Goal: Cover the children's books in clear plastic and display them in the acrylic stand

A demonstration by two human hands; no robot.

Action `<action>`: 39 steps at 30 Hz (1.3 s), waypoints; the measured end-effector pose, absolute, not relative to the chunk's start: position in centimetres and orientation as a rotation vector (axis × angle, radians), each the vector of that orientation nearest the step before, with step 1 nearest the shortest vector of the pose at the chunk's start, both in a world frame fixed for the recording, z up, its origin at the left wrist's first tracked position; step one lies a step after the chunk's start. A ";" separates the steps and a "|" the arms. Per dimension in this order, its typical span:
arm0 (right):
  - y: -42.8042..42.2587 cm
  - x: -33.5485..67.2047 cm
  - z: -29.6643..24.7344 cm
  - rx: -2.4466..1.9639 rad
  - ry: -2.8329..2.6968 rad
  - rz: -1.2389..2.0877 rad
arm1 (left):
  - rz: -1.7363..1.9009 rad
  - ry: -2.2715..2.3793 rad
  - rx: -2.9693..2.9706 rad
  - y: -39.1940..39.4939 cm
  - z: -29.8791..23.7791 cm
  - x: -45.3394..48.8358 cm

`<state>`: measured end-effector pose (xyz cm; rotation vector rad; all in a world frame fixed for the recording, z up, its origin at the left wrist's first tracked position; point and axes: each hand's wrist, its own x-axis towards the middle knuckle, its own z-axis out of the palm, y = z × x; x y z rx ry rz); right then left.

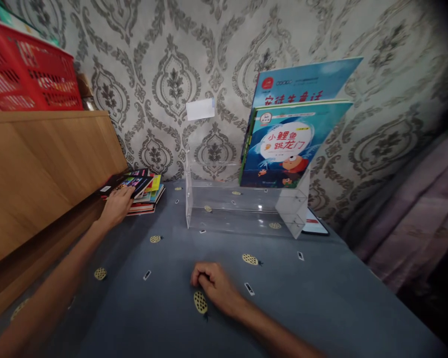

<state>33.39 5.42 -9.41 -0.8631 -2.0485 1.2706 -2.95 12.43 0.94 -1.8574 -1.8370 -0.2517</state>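
Note:
My left hand [116,205] reaches to the far left and grips the top dark-covered book [129,183] of a small stack of books [149,199] lying on the grey cloth. My right hand [212,282] rests on the cloth in a loose fist with nothing seen in it. A clear acrylic stepped stand [242,204] stands against the wall. Two blue picture books [287,144] lean upright in its right side; its left side holds nothing.
A wooden cabinet [41,169] rises at the left with a red plastic crate [30,74] on top. The grey cloth [302,308] carries yellow pineapple prints. A phone-like flat device [314,226] lies right of the stand. Purple fabric [414,214] hangs at the right.

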 end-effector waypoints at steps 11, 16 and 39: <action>5.5 33.3 -9.6 -0.837 -2.067 1.240 | -0.461 -1.570 -2.067 3.7 -5.0 -2.4; 5.5 33.4 -9.7 -0.819 -2.076 1.227 | -0.328 -1.627 -2.383 -1.2 -7.6 -1.1; 5.2 33.3 -9.3 -0.828 -2.090 1.185 | -0.132 -2.472 -1.924 5.6 -9.3 -3.6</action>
